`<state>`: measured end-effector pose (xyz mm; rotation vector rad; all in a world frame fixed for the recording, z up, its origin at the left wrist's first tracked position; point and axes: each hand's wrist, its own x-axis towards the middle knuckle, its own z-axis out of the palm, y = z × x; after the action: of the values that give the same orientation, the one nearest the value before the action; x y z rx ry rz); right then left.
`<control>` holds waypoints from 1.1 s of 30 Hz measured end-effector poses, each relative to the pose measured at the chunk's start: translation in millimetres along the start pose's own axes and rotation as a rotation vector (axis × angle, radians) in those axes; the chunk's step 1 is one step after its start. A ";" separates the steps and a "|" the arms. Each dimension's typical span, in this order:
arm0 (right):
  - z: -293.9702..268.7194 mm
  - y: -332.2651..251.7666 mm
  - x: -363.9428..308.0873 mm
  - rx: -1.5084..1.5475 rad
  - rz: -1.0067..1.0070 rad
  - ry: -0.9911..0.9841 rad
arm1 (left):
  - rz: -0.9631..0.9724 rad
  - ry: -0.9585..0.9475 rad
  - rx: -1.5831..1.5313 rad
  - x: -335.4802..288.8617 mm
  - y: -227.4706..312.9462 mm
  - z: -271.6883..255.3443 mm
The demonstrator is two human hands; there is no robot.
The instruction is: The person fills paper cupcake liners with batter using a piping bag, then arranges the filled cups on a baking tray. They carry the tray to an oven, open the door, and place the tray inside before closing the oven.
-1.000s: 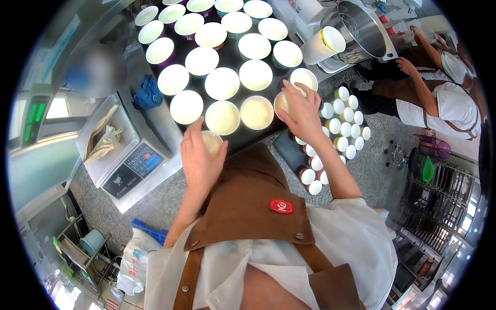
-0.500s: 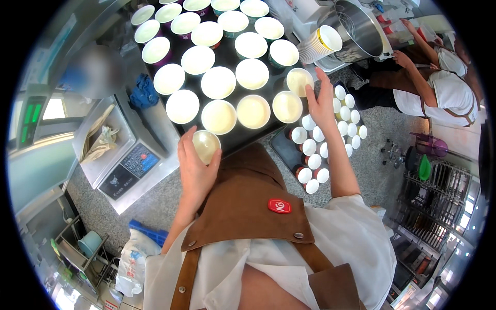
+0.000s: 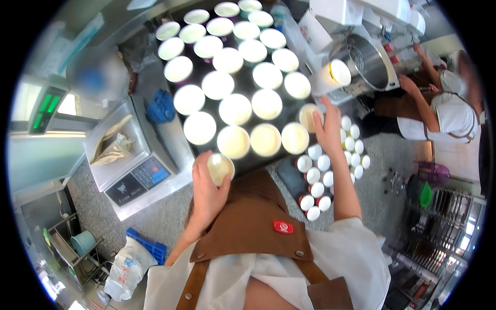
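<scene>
My left hand (image 3: 206, 191) is shut on a small round cup (image 3: 219, 167) of pale cream, held just in front of the near edge of a dark tray (image 3: 192, 151). The tray carries several rows of the same filled cups (image 3: 235, 108). My right hand (image 3: 327, 128) reaches to the tray's right end, its fingers wrapped around a filled cup (image 3: 308, 115) that stands there. Next to that hand, another filled cup (image 3: 295, 138) sits at the near right corner.
A weighing scale (image 3: 135, 175) with a paper bag stands left of the tray, beside a blue cloth (image 3: 161, 106). Several small white-lidded jars (image 3: 330, 165) lie lower right. A stack of paper cups (image 3: 333, 74), a large steel pot (image 3: 371, 62) and another person (image 3: 444, 111) are far right.
My left hand has lifted a filled cup off the tray's near edge toward my body. My right hand set its cup down at the tray's right end and still grips it.
</scene>
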<state>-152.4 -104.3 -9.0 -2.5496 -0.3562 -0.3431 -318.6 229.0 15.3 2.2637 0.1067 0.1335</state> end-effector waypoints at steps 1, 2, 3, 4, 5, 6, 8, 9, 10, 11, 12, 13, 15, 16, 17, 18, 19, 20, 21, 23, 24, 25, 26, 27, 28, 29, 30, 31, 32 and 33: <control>-2.2 -4.3 1.9 -0.017 -0.008 0.006 | -0.018 0.004 -0.009 -0.6 2.3 -0.8; -3.8 -10.2 8.3 -0.014 -0.015 0.006 | -0.020 0.010 -0.007 3.2 3.8 -3.3; -3.4 -13.2 12.2 -0.021 -0.036 0.005 | -0.026 0.012 -0.007 4.9 5.3 -5.6; -2.2 -16.0 17.8 -0.028 -0.056 0.002 | -0.033 0.014 -0.007 8.0 6.1 -8.4; -1.0 -20.6 26.0 0.004 -0.080 0.004 | -0.022 0.046 0.002 12.1 6.0 -11.9; 1.1 -25.1 33.3 0.025 -0.096 0.000 | -0.016 0.060 -0.006 15.1 3.0 -14.9; 7.6 -35.2 50.1 0.069 -0.128 -0.010 | -0.005 0.088 -0.022 25.0 -5.3 -21.8; 10.5 -41.2 59.6 0.082 -0.178 0.004 | -0.007 0.123 -0.025 31.6 -3.5 -27.9; 16.2 -43.9 69.8 0.118 -0.198 0.005 | 0.006 0.150 -0.028 39.1 -7.9 -31.0; 23.4 -45.5 81.4 0.155 -0.218 0.006 | 0.019 0.177 -0.030 47.4 -15.3 -34.6; 30.4 -46.8 93.0 0.189 -0.233 0.008 | 0.035 0.199 -0.033 57.5 -22.1 -37.9; 37.1 -52.0 106.1 0.188 -0.267 0.026 | 0.038 0.214 -0.033 67.2 -25.7 -43.2; 49.9 -66.7 133.8 0.235 -0.267 -0.012 | 0.024 0.253 -0.088 96.5 -34.2 -52.8; 56.4 -73.3 148.6 0.256 -0.267 -0.029 | 0.020 0.272 -0.118 115.1 -39.2 -57.5; 67.8 -75.6 164.1 0.292 -0.277 -0.016 | -0.011 0.286 -0.142 137.2 -51.0 -58.7; 79.6 -78.6 179.7 0.323 -0.267 -0.036 | -0.044 0.300 -0.159 162.0 -67.3 -58.5; 95.5 -83.7 195.9 0.368 -0.260 -0.060 | -0.048 0.339 -0.196 186.4 -83.7 -61.5; 101.2 -85.6 212.9 0.384 -0.249 -0.074 | -0.044 0.342 -0.164 216.5 -90.1 -63.6; 112.3 -89.0 230.6 0.390 -0.230 -0.103 | -0.040 0.361 -0.144 245.8 -103.9 -65.4; 137.7 -97.5 262.4 0.396 -0.231 -0.098 | 0.047 0.445 0.050 305.8 -123.2 -72.8; 151.2 -103.5 276.4 0.403 -0.225 -0.106 | -0.004 0.405 0.076 331.9 -126.5 -78.2; 163.2 -107.7 289.4 0.321 -0.278 -0.069 | -0.078 0.370 0.148 354.9 -120.8 -81.8; 174.1 -111.4 301.0 0.302 -0.295 -0.065 | -0.152 0.334 0.221 375.4 -114.9 -85.2; 186.0 -121.8 309.7 0.266 -0.303 -0.060 | -0.189 0.311 0.259 392.0 -117.8 -87.6; 195.7 -126.9 316.3 0.224 -0.304 -0.053 | -0.221 0.281 0.293 407.2 -118.6 -86.1; 204.6 -132.4 324.4 0.199 -0.294 -0.052 | -0.254 0.251 0.328 420.6 -119.4 -85.0; 211.9 -137.8 328.1 0.143 -0.278 -0.051 | -0.272 0.215 0.362 431.7 -121.5 -83.4; 217.9 -143.1 331.9 0.089 -0.263 -0.050 | -0.291 0.180 0.397 441.3 -123.6 -82.3; 223.2 -148.6 335.1 0.036 -0.248 -0.049 | -0.311 0.146 0.433 447.9 -126.3 -81.1; 227.4 -149.7 338.9 -0.017 -0.245 -0.052 | -0.311 0.124 0.472 452.0 -123.6 -79.5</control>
<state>154.6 203.3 -19.4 -2.5389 -0.6914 -0.3715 114.7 423.6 -1.6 2.6690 0.6087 0.0892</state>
